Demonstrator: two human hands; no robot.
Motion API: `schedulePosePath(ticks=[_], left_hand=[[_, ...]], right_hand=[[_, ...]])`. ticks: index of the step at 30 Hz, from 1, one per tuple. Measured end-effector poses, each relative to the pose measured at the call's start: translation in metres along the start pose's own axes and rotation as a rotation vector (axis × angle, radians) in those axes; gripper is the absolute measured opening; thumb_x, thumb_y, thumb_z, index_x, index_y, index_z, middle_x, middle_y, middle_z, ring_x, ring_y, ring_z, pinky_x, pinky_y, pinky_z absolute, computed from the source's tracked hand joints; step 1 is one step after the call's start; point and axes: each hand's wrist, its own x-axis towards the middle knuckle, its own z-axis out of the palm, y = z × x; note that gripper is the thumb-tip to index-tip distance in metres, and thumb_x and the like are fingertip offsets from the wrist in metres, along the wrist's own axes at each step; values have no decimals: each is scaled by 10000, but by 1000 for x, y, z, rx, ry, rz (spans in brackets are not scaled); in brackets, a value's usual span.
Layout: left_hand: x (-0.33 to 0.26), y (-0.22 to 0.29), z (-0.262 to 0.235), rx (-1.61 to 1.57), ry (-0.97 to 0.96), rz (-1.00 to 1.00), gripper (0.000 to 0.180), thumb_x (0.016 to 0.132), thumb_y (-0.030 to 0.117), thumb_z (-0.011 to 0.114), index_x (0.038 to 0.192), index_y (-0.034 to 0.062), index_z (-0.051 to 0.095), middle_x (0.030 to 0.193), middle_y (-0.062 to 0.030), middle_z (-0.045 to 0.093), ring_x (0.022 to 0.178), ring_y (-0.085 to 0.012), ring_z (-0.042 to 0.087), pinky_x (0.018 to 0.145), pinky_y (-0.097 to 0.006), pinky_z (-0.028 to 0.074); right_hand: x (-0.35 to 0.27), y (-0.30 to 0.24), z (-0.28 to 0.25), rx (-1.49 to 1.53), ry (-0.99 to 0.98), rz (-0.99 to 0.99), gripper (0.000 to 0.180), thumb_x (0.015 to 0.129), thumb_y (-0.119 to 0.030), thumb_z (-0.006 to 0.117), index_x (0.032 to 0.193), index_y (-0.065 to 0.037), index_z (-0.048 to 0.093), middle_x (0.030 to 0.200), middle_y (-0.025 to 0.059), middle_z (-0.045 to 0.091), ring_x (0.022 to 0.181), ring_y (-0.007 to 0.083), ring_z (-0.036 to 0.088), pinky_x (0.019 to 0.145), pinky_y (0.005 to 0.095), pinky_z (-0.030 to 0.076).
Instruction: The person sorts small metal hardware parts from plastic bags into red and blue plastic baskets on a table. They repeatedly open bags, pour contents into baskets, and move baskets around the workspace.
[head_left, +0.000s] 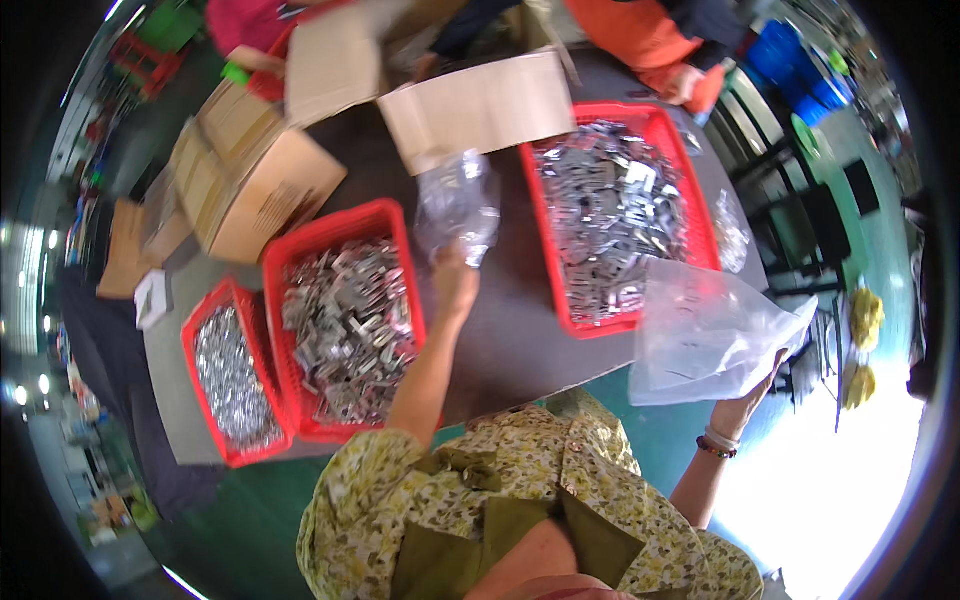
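My left hand (456, 278) reaches over the middle of the table, closed on the near end of a crumpled clear plastic bag (455, 205). That bag lies against a cardboard box flap; whether anything is inside cannot be made out. At the right, my right hand (748, 402) grips the corner of a large translucent plastic bag (700, 330) with dark marks on it. This bag hangs past the table edge and overlaps the near corner of a red basket (535, 200) full of small shiny metal parts (615, 215).
Left of my left arm stand a red basket (405, 270) of metal parts and a smaller red basket (188, 335) of small silver pieces. Cardboard boxes (270, 190) fill the far left. Across the table are two people, one in orange (635, 45). Black chairs (800, 230) stand right.
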Motion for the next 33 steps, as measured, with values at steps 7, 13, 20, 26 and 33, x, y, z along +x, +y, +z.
schedulePosePath(ticks=[7, 13, 20, 26, 33], left_hand=[[-12, 22, -185, -1211, 28, -513, 435, 953, 300, 486, 1272, 5, 506, 1198, -152, 587, 1066, -285, 579, 907, -420, 468], [10, 49, -309, 81, 342, -358, 347, 952, 176, 440, 1224, 7, 572, 1187, -205, 609, 1031, -331, 608, 894, -403, 460], [37, 274, -338, 463, 651, 1, 478, 971, 111, 354, 1444, 170, 316, 1396, -167, 448, 1164, -408, 512, 927, -481, 421], [45, 217, -333, 518, 595, -350, 444, 967, 116, 376, 1404, 41, 358, 1410, -223, 409, 1252, -394, 435, 1026, -440, 358], [-7, 339, -247, -561, -168, 294, 564, 935, 138, 525, 1424, -13, 290, 1371, -273, 425, 1254, -384, 460, 1031, -437, 390]], right_hand=[[26, -30, 85, 231, -315, 112, 558, 917, -443, 523, 1306, -44, 486, 1232, 111, 571, 1087, 210, 569, 923, 341, 467], [44, -39, 193, 380, -874, 130, 588, 939, -485, 495, 1319, -37, 473, 1210, 91, 578, 1071, 169, 563, 923, 319, 460], [25, -98, 243, -72, -800, -290, 378, 791, -129, 746, 1133, -24, 624, 1005, 70, 667, 863, 132, 600, 776, 278, 483], [6, -137, 244, -197, -667, -1125, 275, 689, 46, 753, 946, -16, 677, 881, 86, 702, 669, 167, 630, 611, 268, 476], [-6, -120, 251, -260, -527, -757, 256, 718, 85, 708, 959, 13, 661, 880, 64, 682, 763, 122, 631, 699, 243, 494]])
